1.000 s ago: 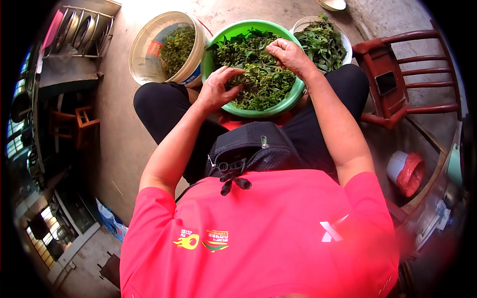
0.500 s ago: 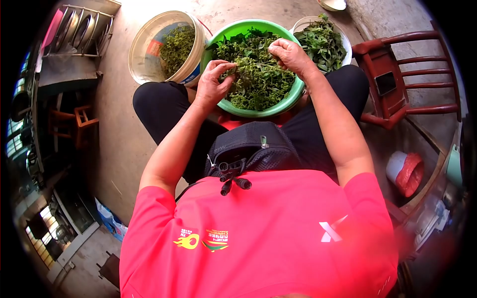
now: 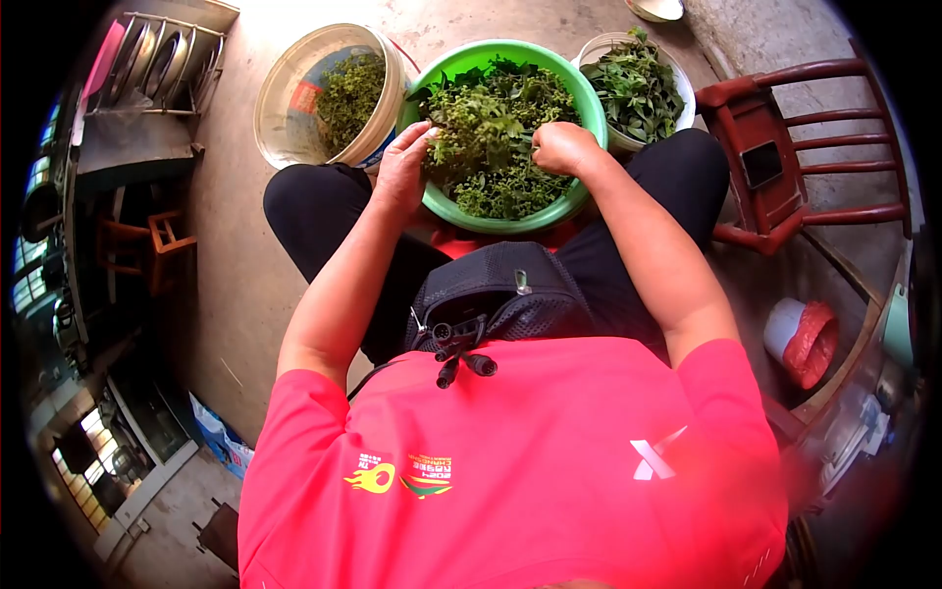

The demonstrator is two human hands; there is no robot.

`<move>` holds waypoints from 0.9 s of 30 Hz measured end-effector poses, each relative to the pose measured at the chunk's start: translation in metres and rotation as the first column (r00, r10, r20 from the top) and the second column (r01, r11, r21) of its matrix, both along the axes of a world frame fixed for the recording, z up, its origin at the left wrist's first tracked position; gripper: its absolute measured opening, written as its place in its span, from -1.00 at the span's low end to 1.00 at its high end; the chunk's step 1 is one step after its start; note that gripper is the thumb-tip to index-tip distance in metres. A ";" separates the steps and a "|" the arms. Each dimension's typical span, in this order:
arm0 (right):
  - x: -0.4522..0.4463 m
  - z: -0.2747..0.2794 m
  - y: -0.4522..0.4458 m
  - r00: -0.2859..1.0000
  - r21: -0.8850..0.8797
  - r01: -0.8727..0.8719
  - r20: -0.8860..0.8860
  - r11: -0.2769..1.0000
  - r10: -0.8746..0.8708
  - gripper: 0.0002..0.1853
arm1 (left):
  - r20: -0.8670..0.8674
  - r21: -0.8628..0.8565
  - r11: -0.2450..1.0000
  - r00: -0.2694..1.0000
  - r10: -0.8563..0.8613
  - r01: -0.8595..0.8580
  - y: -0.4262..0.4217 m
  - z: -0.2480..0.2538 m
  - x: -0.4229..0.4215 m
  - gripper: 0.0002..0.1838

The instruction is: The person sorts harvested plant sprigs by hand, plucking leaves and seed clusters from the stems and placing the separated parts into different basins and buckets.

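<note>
A green basin (image 3: 579,88) stands between my knees, heaped with green sprigs (image 3: 510,187) that bear small buds. My left hand (image 3: 404,162) is at the basin's left side, its fingers closed on a leafy sprig (image 3: 466,123) raised over the heap. My right hand (image 3: 564,149) is closed over the right part of the heap, its fingertips against a stem of greenery. The ends of its fingers are partly hidden, but a thin stem runs from them toward the left hand.
A tilted white bucket (image 3: 280,123) with budded sprigs stands at the left. Right of the basin, a white bucket (image 3: 687,93) holds loose leaves. A red wooden chair (image 3: 760,201) carries a dark phone-like object (image 3: 761,165). A dish rack (image 3: 162,108) is at the far left.
My left hand has moved a little left and now grips a raised sprig. The right hand has come down and turned, its fingers now at the greenery. More leaves show between the hands.
</note>
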State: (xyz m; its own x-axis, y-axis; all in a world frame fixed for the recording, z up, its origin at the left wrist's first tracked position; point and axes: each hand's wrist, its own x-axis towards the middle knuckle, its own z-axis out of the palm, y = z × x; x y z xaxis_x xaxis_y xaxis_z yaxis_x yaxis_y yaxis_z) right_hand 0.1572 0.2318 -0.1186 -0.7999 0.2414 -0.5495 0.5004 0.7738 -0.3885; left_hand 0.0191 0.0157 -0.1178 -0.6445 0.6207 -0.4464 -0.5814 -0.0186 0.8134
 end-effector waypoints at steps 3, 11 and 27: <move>0.001 -0.004 0.003 0.996 0.008 -0.012 0.083 1.000 0.011 -0.71 | 0.108 0.165 0.985 0.994 0.023 -0.041 -0.002 0.002 -0.006 -0.69; -0.005 0.013 0.007 0.761 -0.649 0.064 -0.460 0.758 -0.458 -0.62 | 0.174 0.242 0.970 0.981 -0.083 0.039 -0.002 0.008 -0.007 -0.71; -0.001 0.043 -0.009 0.772 -0.943 0.138 -0.089 0.303 -0.629 -0.72 | 0.349 0.276 0.958 0.920 -0.176 0.079 0.004 0.010 0.003 -0.56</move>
